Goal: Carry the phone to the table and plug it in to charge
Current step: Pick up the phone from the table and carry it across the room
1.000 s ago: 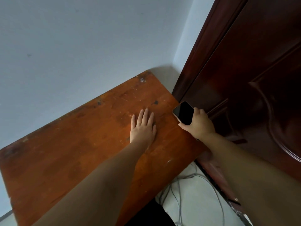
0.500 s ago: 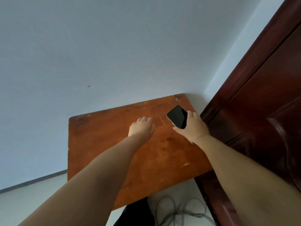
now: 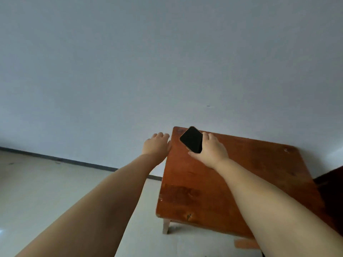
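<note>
One phone (image 3: 191, 139), dark-screened, sits gripped in right hand (image 3: 210, 151) above table (image 3: 232, 184).

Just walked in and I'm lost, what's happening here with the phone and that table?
A person holds a dark-screened phone in the right hand, above the far left corner of a wooden table. The left hand reaches beside the table's left edge, empty. No charger or cable is visible, so nothing is plugged in yet.
</note>
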Motion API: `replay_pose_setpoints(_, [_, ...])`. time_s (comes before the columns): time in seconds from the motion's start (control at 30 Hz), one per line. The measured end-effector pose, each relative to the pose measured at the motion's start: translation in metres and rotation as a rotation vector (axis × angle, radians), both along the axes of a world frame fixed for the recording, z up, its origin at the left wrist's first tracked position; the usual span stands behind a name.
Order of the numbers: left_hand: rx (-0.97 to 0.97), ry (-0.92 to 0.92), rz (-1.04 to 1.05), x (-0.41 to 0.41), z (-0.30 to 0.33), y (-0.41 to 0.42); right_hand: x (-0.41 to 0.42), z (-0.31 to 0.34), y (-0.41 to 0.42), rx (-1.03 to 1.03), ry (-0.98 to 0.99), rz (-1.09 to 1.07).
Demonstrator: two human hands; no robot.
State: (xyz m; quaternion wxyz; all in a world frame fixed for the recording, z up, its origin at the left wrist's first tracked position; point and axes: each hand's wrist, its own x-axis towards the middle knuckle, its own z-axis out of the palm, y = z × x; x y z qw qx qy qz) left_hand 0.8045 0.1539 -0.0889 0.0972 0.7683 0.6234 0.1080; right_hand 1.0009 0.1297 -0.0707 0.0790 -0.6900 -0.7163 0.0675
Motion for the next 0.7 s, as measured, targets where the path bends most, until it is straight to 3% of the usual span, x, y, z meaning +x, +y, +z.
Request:
replay_pose_setpoints(0.17, [0.011,-0.021,0.174,-0.135,-0.002,-0.029,-0.130,0.008,0.019,0.016,-0.030,0.165])
replay_pose_setpoints(0.37, [0.027,0.017,0.446,-0.361,0.001,-0.093,-0.366,0.003,0.007,0.001,0.003,0.434])
replay_pose_setpoints(0.7, [0.030,-0.010,0.813,-0.578,0.000,-0.171,-0.631,-0.002,-0.011,-0.004,-0.025,0.858])
